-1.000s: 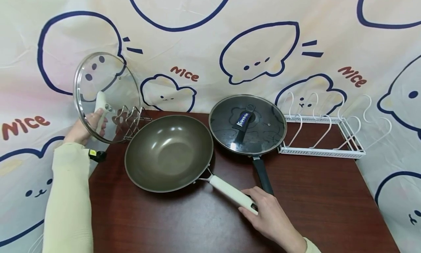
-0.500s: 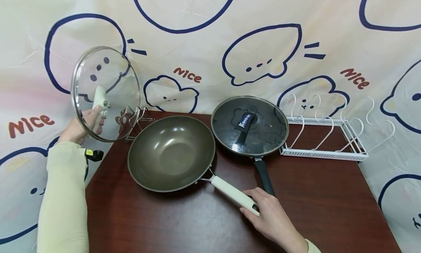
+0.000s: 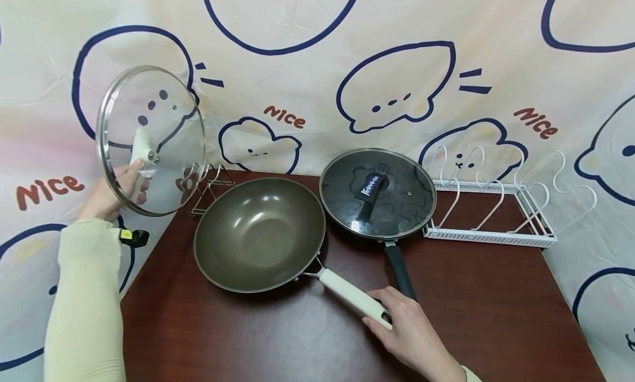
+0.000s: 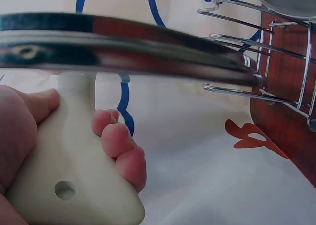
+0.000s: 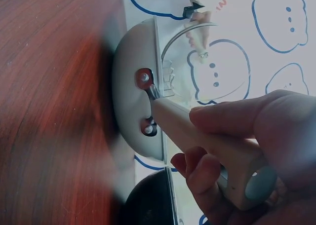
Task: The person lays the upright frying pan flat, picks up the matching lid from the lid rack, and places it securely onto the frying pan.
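Note:
At the left in the head view, my left hand (image 3: 104,195) grips the cream handle (image 3: 141,148) of a glass lid (image 3: 171,128), which is raised and stands nearly upright. The left wrist view has the fingers curled round that handle (image 4: 74,146), with the lid's steel rim (image 4: 123,47) beyond it. A brown-lined wok (image 3: 260,236) sits on the table. My right hand (image 3: 409,327) holds the end of its cream handle (image 3: 352,294); the right wrist view shows thumb and fingers wrapped round it.
A black frying pan (image 3: 397,269) covered by a dark-handled glass lid (image 3: 347,200) stands right of the wok. A white rack (image 3: 488,236) with curved dividers is at the back right. Behind the wok's left side is a chrome wire rack (image 3: 218,181). A patterned cloth (image 3: 307,73) hangs behind the table.
My left hand has carried the glass lid left and slightly up, away from the chrome rack. The wok and my right hand stay in place, with a small shift of the whole view.

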Action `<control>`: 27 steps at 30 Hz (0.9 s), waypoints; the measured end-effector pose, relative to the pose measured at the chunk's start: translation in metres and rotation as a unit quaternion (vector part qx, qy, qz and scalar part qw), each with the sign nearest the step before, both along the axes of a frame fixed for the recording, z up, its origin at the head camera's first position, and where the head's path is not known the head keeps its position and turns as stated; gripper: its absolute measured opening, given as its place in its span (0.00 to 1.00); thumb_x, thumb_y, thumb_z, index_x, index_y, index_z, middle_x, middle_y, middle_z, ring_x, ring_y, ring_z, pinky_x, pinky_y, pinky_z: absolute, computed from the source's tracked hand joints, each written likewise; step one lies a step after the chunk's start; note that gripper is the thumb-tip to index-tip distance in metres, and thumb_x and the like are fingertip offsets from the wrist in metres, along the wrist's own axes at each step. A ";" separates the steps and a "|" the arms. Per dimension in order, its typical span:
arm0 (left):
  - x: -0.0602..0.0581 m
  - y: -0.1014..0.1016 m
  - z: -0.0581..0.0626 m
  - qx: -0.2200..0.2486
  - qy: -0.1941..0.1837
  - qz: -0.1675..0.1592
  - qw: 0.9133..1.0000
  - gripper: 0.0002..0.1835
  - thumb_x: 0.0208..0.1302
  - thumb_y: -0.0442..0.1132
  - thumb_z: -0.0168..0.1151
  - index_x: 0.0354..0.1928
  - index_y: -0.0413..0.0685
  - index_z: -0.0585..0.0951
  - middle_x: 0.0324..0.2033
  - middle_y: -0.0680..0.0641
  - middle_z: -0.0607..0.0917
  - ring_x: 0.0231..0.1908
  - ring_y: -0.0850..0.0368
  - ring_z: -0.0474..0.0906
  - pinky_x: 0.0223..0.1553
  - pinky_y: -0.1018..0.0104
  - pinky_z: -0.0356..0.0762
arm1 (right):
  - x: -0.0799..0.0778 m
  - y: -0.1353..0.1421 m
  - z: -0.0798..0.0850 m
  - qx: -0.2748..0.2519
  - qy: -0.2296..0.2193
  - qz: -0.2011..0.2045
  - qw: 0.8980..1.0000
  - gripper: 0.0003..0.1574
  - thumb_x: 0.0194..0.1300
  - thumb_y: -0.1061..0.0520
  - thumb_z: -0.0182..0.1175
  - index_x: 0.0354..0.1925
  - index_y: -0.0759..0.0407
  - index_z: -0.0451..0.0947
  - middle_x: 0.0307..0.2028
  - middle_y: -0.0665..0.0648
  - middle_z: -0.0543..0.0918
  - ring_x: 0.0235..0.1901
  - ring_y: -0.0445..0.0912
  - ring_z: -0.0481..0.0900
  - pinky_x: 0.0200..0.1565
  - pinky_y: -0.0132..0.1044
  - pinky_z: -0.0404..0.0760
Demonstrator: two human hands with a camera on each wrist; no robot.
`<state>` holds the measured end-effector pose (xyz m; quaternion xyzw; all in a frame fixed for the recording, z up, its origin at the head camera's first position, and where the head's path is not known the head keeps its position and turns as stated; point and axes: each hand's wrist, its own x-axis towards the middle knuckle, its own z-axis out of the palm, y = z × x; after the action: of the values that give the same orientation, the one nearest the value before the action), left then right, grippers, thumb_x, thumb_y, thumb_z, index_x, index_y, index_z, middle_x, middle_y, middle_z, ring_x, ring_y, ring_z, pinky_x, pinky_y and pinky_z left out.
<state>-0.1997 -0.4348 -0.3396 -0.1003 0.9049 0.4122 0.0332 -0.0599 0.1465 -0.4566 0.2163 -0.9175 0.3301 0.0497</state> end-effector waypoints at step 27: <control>0.013 0.017 0.024 -0.058 0.054 0.026 0.997 0.39 0.79 0.66 0.32 0.58 0.34 0.71 0.30 0.54 0.78 0.28 0.55 0.78 0.32 0.61 0.72 | 0.001 0.000 0.002 -0.005 0.010 -0.006 1.000 0.24 0.51 0.59 0.80 0.46 0.44 0.85 0.36 0.36 0.80 0.33 0.29 0.73 0.35 0.29 0.74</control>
<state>-0.1864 -0.4179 -0.3157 -0.1032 0.9248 0.3648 -0.0325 -0.0593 0.1463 -0.4551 0.2141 -0.9165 0.3323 0.0620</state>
